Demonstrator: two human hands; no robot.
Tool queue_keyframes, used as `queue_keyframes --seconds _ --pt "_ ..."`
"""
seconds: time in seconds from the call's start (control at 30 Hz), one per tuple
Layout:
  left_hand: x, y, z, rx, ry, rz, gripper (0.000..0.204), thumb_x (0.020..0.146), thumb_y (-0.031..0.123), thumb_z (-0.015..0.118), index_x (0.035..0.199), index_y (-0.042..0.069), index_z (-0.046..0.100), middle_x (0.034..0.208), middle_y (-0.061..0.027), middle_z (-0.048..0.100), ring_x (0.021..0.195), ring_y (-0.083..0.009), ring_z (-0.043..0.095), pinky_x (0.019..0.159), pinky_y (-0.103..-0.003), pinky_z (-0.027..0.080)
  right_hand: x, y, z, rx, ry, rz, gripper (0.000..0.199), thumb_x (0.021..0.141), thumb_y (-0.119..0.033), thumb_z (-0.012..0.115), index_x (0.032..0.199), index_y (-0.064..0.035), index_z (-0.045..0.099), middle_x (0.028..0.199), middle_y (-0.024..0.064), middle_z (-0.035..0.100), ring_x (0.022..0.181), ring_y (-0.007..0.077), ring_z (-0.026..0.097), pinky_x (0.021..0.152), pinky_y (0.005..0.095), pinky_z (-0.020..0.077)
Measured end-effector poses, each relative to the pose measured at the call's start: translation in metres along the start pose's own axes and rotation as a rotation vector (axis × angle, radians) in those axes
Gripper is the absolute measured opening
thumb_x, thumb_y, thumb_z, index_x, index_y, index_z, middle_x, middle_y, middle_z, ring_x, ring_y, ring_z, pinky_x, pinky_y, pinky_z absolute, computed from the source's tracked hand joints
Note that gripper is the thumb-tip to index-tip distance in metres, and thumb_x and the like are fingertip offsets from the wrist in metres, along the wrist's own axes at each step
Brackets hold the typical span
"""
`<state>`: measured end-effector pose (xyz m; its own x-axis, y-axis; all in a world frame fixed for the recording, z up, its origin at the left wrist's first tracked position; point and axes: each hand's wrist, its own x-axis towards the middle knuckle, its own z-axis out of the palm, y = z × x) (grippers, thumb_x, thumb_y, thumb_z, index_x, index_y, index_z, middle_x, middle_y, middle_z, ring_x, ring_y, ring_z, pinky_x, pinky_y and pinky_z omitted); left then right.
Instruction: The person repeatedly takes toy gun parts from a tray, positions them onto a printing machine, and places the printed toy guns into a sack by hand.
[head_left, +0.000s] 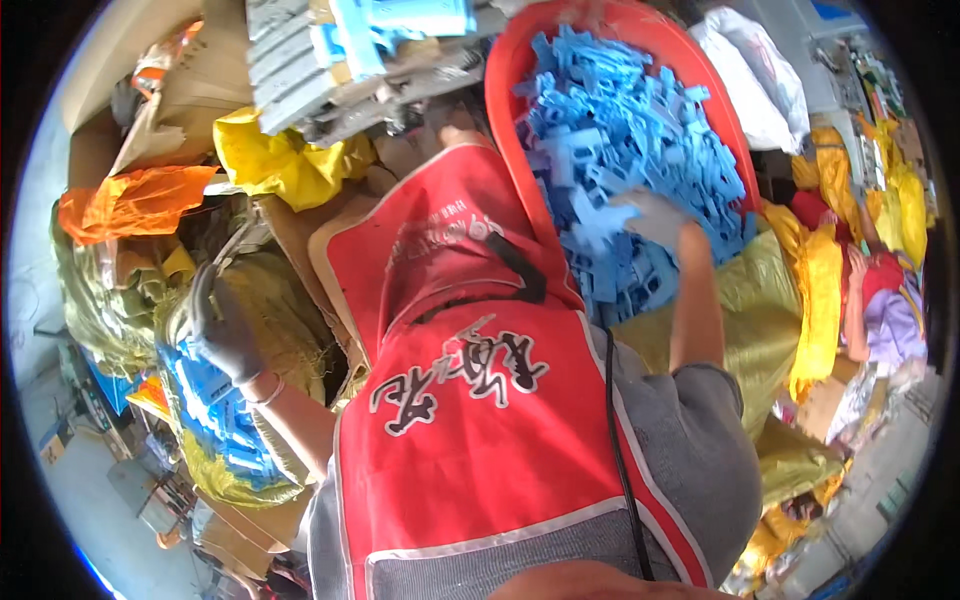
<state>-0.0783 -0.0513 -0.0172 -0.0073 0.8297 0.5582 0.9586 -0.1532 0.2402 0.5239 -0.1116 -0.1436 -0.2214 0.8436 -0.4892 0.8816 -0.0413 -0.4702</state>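
Note:
A big red tub [503,110] is heaped with light-blue plastic pieces [640,120], some shaped like toy pistols. Over this heap is my right hand [655,218] in a pale grey glove, its fingers closed on a light-blue plastic piece [600,225] with arms sticking out. My left hand [222,325], also gloved, is at the left by an open woven sack [240,492] that has more blue pieces [215,400] inside. Its fingers are stretched out and no held thing shows in them.
A grey slatted stand [285,70] with blue pieces on top is ahead. Yellow [275,155] and orange bags [135,203] lie by cardboard at left. A white sack [750,75] is beyond the tub. Another person [880,290] is at far right, near yellow bags [815,300].

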Motion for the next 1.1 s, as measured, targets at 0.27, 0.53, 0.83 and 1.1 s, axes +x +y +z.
queue_keyframes --seconds 0.27,0.53,0.83,1.1 --pt "0.047 0.051 0.032 -0.374 -0.043 0.018 0.02 0.085 0.005 0.063 0.104 0.002 0.068 0.107 -0.0139 0.068 0.097 -0.0283 0.065 0.086 -0.035 0.051 -0.028 -0.049 -0.019 0.95 0.583 0.109 0.043 0.088 -0.006 0.057 0.131 -0.0037 0.053 0.099 0.0054 0.058 0.085 0.0116 0.054 0.08 0.0256 0.0446" --pt "0.106 0.099 0.052 -0.442 -0.019 0.235 0.022 0.083 0.011 0.066 0.105 0.004 0.068 0.108 -0.0125 0.067 0.104 -0.03 0.061 0.091 -0.037 0.047 0.019 -0.095 0.016 1.235 0.761 -0.113 0.037 0.094 -0.004 0.053 0.131 -0.004 0.052 0.108 0.0055 0.058 0.082 0.0106 0.053 0.076 0.025 0.047" --pt "0.151 0.124 0.086 -0.415 -0.168 0.372 0.04 0.08 0.018 0.071 0.116 0.005 0.061 0.115 -0.0145 0.063 0.106 -0.034 0.058 0.092 -0.04 0.047 0.004 -0.115 -0.009 1.244 0.793 -0.076 0.04 0.089 0.001 0.053 0.13 -0.0028 0.053 0.113 0.0062 0.057 0.081 0.0122 0.053 0.076 0.0264 0.0463" --pt "0.169 0.14 0.08 -0.534 -0.349 0.314 0.036 0.076 0.018 0.076 0.108 0.005 0.065 0.101 -0.0116 0.069 0.093 -0.0292 0.066 0.084 -0.036 0.051 0.018 -0.116 -0.025 0.976 0.887 -0.22 0.039 0.091 0.002 0.051 0.129 -0.0002 0.052 0.11 0.0078 0.057 0.083 0.0125 0.053 0.076 0.0256 0.0458"
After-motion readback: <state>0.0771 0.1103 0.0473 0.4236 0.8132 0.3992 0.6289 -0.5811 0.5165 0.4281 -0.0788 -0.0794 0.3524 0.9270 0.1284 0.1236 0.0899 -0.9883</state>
